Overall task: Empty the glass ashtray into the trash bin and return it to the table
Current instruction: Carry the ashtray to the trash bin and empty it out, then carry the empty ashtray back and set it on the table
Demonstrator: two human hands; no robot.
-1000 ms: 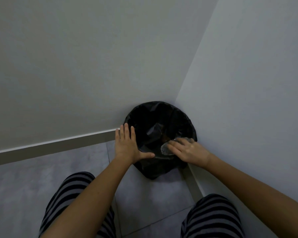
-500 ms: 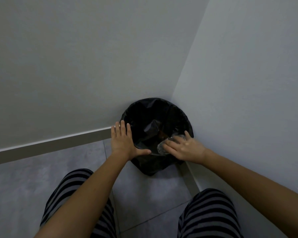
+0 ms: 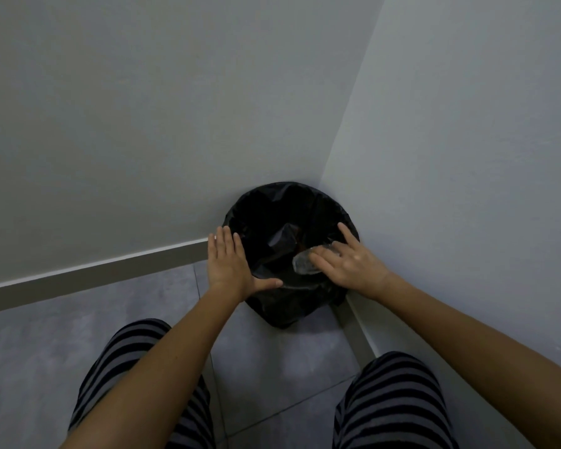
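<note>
A round trash bin (image 3: pixel 272 202) lined with a black bag stands in the corner where two walls meet. My right hand (image 3: pixel 347 265) holds the clear glass ashtray (image 3: pixel 302 264) tipped over the bin's near right side, with fingers spread across its back. My left hand (image 3: pixel 229 264) lies flat and open against the bin's left rim, thumb along the front edge. Dark crumpled rubbish and something brownish lie inside the bin; the ashtray's contents are hidden.
Grey floor tiles (image 3: pixel 282 354) spread in front of the bin. A skirting board (image 3: pixel 88 273) runs along the left wall, another along the right wall (image 3: pixel 361 335). My knees in striped trousers (image 3: pixel 123 354) flank the bin at the bottom.
My right hand has spread its fingers more over the tipped ashtray, index finger lifted towards the far rim. The left hand stays on the bin's rim. The view has shifted slightly.
</note>
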